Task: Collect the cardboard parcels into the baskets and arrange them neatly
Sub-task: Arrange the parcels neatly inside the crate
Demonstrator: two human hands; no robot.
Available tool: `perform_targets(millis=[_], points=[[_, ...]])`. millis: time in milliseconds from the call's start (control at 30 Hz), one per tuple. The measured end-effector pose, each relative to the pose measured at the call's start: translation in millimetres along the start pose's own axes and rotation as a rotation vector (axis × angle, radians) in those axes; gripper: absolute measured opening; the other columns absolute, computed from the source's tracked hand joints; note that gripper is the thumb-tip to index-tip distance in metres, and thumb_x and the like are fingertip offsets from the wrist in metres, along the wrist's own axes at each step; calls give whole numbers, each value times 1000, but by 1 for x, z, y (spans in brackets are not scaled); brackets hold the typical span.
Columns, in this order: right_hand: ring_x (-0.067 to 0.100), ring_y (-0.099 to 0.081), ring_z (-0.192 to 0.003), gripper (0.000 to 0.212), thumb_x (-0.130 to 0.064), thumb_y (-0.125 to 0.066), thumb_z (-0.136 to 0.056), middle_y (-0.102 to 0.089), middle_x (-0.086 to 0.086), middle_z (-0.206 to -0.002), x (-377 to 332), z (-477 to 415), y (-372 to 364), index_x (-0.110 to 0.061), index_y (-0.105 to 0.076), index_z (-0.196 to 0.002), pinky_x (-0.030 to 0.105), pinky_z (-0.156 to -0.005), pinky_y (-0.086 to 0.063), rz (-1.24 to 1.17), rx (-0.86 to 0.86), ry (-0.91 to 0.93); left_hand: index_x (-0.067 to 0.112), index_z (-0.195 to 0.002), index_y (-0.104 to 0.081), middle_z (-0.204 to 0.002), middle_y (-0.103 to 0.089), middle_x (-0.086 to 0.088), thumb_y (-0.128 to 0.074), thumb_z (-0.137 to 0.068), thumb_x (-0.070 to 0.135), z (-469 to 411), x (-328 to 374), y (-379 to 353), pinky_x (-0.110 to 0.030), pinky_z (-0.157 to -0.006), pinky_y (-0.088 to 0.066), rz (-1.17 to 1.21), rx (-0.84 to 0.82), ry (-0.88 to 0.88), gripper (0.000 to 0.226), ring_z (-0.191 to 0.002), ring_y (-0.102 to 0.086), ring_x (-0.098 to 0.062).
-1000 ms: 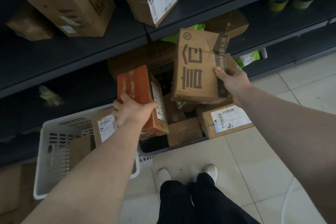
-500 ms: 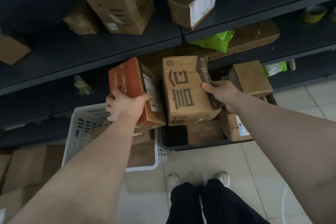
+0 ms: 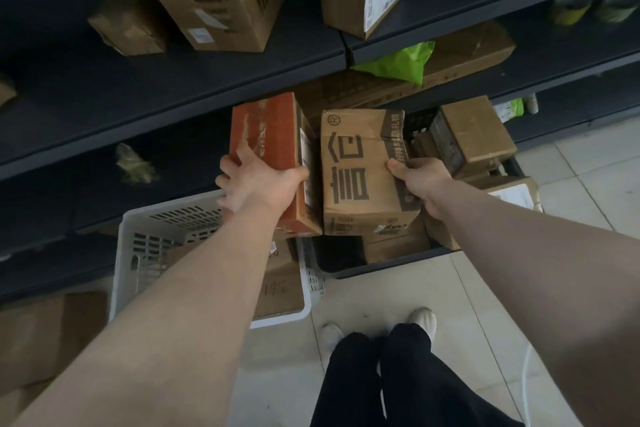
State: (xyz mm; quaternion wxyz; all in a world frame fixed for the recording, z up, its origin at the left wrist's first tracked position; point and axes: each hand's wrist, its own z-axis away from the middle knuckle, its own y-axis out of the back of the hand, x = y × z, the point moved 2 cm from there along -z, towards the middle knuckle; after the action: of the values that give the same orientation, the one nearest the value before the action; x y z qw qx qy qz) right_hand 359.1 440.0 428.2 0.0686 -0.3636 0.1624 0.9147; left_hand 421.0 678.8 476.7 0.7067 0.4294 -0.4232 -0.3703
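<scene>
1. Placing step: the left hand point(image 3: 259, 184) grips an orange-red carton point(image 3: 268, 135) over the white slotted basket point(image 3: 156, 243). The right hand point(image 3: 420, 180) grips a brown printed parcel point(image 3: 356, 180) over the dark basket point(image 3: 391, 262).
2. Next, probably: lower each flat into free space.
3. Count: two baskets, two held parcels.

Dim, soft-focus view, edges bent by wide-angle distortion.
</scene>
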Motion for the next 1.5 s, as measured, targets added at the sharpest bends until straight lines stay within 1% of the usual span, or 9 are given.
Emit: perform_targets(millis=[100, 333, 467, 700, 967, 1100, 1200, 1367, 1500], points=[[17, -61, -91, 44, -40, -63, -91, -66, 1, -103, -6, 10, -12, -19, -57, -130, 35, -78, -51, -37, -105, 41, 27, -149, -16, -147, -30, -14, -73, -58, 70, -5, -12, 12, -60, -105, -33, -25, 39, 0, 116, -129, -35, -39], [22, -60, -102, 45, -41, -61, -93, -66, 4, -110, -34, 32, -87, -19, -57, -131, 42, -97, -47, 85, -272, 96, 20, -149, -21, -146, -33, -18, -72, -60, 70, -20, -103, 56, -63, -105, -31, -4, 114, 187, 114, -130, -35, -43], [18, -63, -86, 39, -41, -61, -93, -67, 0, -92, -37, 38, -140, -17, -63, -123, 37, -86, -50, 113, -281, 84, 17, -145, -27, -144, -33, -19, -74, -56, 69, -22, -149, 68, -62, -103, -32, -29, 193, 308, 114, -128, -36, -43], [24, -66, -92, 39, -45, -60, -91, -70, 5, -104, -19, 42, -197, -18, -64, -119, 41, -91, -54, 392, -231, 120, 15, -145, -28, -144, -34, -17, -74, -56, 67, -25, -184, 80, -59, -102, -33, 40, 199, 355, 112, -127, -37, -40], [26, -62, -103, 48, -44, -60, -92, -66, 9, -115, -31, 49, -183, -12, -59, -127, 31, -84, -48, 385, -145, 128, 19, -146, -25, -147, -33, -14, -72, -56, 66, -10, -165, 119, -59, -105, -32, 227, 287, 307, 112, -130, -36, -38], [17, -59, -83, 35, -39, -60, -93, -67, 5, -107, -43, 54, -167, -15, -67, -117, 29, -72, -47, 322, -200, 159, 24, -150, -20, -149, -30, -12, -73, -57, 64, 14, -141, 134, -60, -106, -30, 289, 343, 278, 114, -133, -34, -37], [17, -60, -87, 30, -33, -59, -93, -67, 4, -104, -46, 58, -155, -16, -67, -117, 27, -65, -46, 296, -270, 147, 27, -150, -20, -146, -33, -11, -73, -55, 64, 30, -114, 129, -60, -107, -30, 333, 306, 258, 115, -132, -35, -36], [20, -58, -107, 24, -25, -51, -99, -64, -1, -103, -33, 60, -129, -21, -63, -118, 31, -82, -42, 205, -404, 147, 27, -150, -21, -141, -37, -10, -73, -54, 68, 45, -72, 94, -58, -105, -34, 280, 190, 239, 116, -129, -37, -35], [19, -51, -120, 37, -32, -50, -99, -59, 0, -125, -23, 59, -112, -21, -53, -135, 33, -92, -39, 168, -499, 109, 23, -150, -20, -147, -32, -13, -68, -61, 76, 54, -53, 72, -58, -106, -30, 51, 207, 191, 114, -133, -35, -39]])
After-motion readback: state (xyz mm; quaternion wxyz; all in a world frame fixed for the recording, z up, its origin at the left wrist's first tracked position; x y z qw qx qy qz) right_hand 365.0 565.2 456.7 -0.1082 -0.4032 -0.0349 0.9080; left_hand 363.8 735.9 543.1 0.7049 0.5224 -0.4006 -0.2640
